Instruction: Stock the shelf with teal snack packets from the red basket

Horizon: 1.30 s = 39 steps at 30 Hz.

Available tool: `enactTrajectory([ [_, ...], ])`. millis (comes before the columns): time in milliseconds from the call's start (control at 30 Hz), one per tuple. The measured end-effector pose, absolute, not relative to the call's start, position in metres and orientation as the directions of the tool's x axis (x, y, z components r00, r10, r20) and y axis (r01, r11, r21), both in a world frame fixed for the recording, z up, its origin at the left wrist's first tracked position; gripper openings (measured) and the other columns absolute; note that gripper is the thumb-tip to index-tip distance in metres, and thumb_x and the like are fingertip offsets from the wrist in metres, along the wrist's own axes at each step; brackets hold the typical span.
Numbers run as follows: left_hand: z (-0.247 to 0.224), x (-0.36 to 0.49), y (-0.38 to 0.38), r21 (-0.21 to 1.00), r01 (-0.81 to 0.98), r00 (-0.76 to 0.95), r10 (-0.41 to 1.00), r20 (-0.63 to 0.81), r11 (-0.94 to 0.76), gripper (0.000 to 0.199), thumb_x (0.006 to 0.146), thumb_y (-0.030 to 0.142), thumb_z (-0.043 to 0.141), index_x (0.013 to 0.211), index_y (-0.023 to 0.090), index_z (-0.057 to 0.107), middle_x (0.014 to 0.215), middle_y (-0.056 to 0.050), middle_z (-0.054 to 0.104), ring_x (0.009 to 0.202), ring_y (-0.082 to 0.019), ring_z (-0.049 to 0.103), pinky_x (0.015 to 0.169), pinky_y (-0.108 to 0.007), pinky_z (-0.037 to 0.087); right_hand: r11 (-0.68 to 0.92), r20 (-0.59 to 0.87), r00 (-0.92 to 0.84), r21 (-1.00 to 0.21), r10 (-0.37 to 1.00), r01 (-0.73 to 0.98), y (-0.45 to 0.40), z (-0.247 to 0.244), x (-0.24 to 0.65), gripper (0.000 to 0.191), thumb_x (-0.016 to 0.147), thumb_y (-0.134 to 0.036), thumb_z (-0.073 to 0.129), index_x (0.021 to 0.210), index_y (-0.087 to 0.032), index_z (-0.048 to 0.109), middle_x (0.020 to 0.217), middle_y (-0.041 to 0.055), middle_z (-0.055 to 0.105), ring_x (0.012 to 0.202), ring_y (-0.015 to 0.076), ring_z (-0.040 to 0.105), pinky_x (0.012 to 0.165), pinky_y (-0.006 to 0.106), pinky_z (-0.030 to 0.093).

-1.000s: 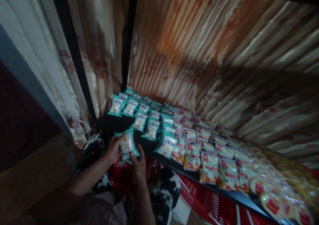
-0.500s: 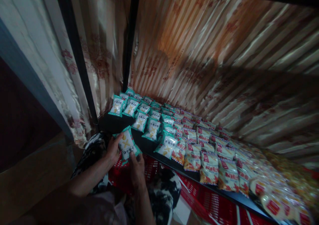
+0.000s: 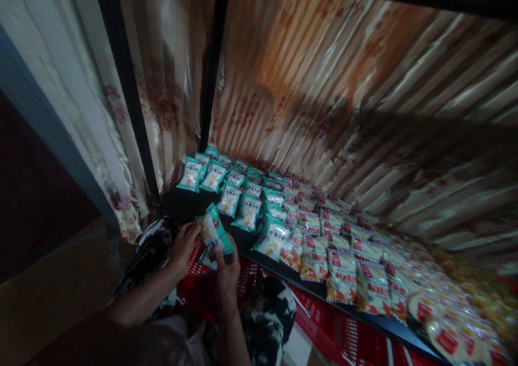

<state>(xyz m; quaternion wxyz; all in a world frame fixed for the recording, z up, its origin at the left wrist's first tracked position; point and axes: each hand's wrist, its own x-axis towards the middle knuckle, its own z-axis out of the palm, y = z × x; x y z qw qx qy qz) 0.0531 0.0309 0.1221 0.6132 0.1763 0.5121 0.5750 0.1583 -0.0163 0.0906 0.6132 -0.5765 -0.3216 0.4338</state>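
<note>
Between my two hands is a small teal-and-white snack bag [image 3: 214, 228], tilted, above my lap. My left hand [image 3: 186, 247] grips its left edge with bent fingers. At the lower right corner my right hand [image 3: 226, 269] pinches it, thumb on the front. Below it, part of another teal-and-white packet [image 3: 207, 260] shows; how it is held I cannot tell. Beyond my hands, several matching teal snack bags [image 3: 249, 212] stand in rows on a dark shelf [image 3: 184, 201].
Red-and-white snack bags [image 3: 342, 274] fill the shelf's middle, with round clear-wrapped packets [image 3: 445, 336] farther right. A red plastic basket [image 3: 340, 333] sits below the shelf edge. Black posts [image 3: 125, 80] and a pleated curtain [image 3: 324, 74] enclose the back and left.
The snack bag in my hands has turned and tilted, so more of its teal side shows. A second packet below it has come into clearer view. The shelf rows look the same.
</note>
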Motion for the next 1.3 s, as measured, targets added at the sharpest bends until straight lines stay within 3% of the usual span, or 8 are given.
enactTrajectory([
  [200, 0.134, 0.052, 0.026, 0.796, -0.529, -0.071, 0.92, -0.385, 0.292, 0.048, 0.055, 0.04, 0.079, 0.095, 0.02, 0.063, 0.104, -0.006, 0.065, 0.095, -0.021, 0.062, 0.077, -0.031, 0.049, 0.064, 0.118, 0.443, -0.989, 0.888, 0.137, -0.019, 0.091, 0.153, 0.056, 0.077, -0.041, 0.062, 0.128, -0.02, 0.051, 0.127, 0.0099, 0.057, 0.115, 0.0233, 0.053, 0.097, 0.038, 0.042],
  [400, 0.126, 0.047, 0.03, 0.788, -0.541, -0.032, 0.929, -0.37, 0.295, 0.043, 0.06, 0.042, 0.077, 0.093, 0.017, 0.065, 0.105, -0.008, 0.066, 0.094, -0.022, 0.062, 0.071, -0.028, 0.05, 0.224, 0.385, 0.317, -0.869, 0.867, 0.441, -0.02, 0.082, 0.151, 0.042, 0.084, -0.032, 0.056, 0.125, -0.021, 0.055, 0.133, 0.0108, 0.052, 0.123, 0.0241, 0.047, 0.102, 0.045, 0.037],
  [767, 0.125, 0.044, 0.034, 0.736, -0.598, 0.005, 0.92, -0.392, 0.317, 0.042, 0.06, 0.04, 0.075, 0.093, 0.017, 0.064, 0.094, -0.005, 0.069, 0.085, -0.02, 0.065, 0.072, -0.028, 0.049, 0.379, 0.567, 0.101, -0.662, 0.817, 0.647, -0.022, 0.082, 0.153, 0.046, 0.086, -0.02, 0.048, 0.131, -0.029, 0.048, 0.139, 0.006, 0.045, 0.128, 0.0242, 0.039, 0.102, 0.047, 0.035],
  [867, 0.123, 0.041, 0.034, 0.754, -0.589, -0.046, 0.92, -0.39, 0.29, 0.042, 0.062, 0.037, 0.074, 0.098, 0.02, 0.061, 0.1, -0.004, 0.068, 0.089, -0.02, 0.064, 0.075, -0.029, 0.049, 0.398, 0.571, 0.048, -0.629, 0.82, 0.668, -0.021, 0.088, 0.158, 0.049, 0.085, -0.017, 0.048, 0.132, -0.029, 0.047, 0.14, 0.0056, 0.045, 0.128, 0.0239, 0.039, 0.103, 0.048, 0.034],
  [1000, 0.124, 0.034, 0.036, 0.848, -0.478, -0.173, 0.922, -0.345, 0.228, 0.051, 0.064, 0.034, 0.072, 0.111, 0.024, 0.056, 0.108, -0.004, 0.065, 0.096, -0.02, 0.062, 0.082, -0.031, 0.047, 0.352, 0.487, 0.043, -0.688, 0.873, 0.635, -0.017, 0.104, 0.165, 0.047, 0.085, -0.02, 0.05, 0.131, -0.028, 0.048, 0.136, 0.0062, 0.049, 0.124, 0.0236, 0.043, 0.102, 0.046, 0.035],
  [1133, 0.125, 0.024, 0.042, 0.982, -0.169, -0.23, 0.965, -0.126, 0.088, 0.041, 0.063, 0.031, 0.073, 0.101, 0.022, 0.063, 0.109, -0.006, 0.063, 0.109, -0.024, 0.055, 0.096, -0.034, 0.039, 0.271, 0.376, 0.102, -0.806, 0.921, 0.526, -0.016, 0.12, 0.173, 0.057, 0.084, -0.027, 0.056, 0.138, -0.024, 0.038, 0.134, 0.0085, 0.051, 0.123, 0.0238, 0.045, 0.102, 0.044, 0.036],
  [1200, 0.125, 0.02, 0.044, 0.999, -0.054, -0.259, 0.966, -0.006, -0.008, 0.041, 0.062, 0.026, 0.072, 0.102, 0.023, 0.065, 0.118, -0.007, 0.06, 0.118, -0.025, 0.049, 0.103, -0.035, 0.033, 0.21, 0.304, 0.135, -0.858, 0.943, 0.468, -0.015, 0.127, 0.177, 0.062, 0.083, -0.03, 0.058, 0.14, -0.023, 0.034, 0.134, 0.0089, 0.05, 0.124, 0.0236, 0.045, 0.103, 0.043, 0.036],
  [1300, 0.124, 0.016, 0.046, 0.998, 0.021, -0.236, 0.97, 0.067, -0.064, 0.047, 0.064, 0.023, 0.068, 0.11, 0.024, 0.062, 0.126, -0.007, 0.057, 0.121, -0.026, 0.046, 0.106, -0.038, 0.03, 0.146, 0.226, 0.15, -0.898, 0.962, 0.414, -0.012, 0.135, 0.182, 0.062, 0.081, -0.033, 0.06, 0.137, -0.022, 0.039, 0.134, 0.0086, 0.05, 0.125, 0.0237, 0.045, 0.104, 0.041, 0.035],
])
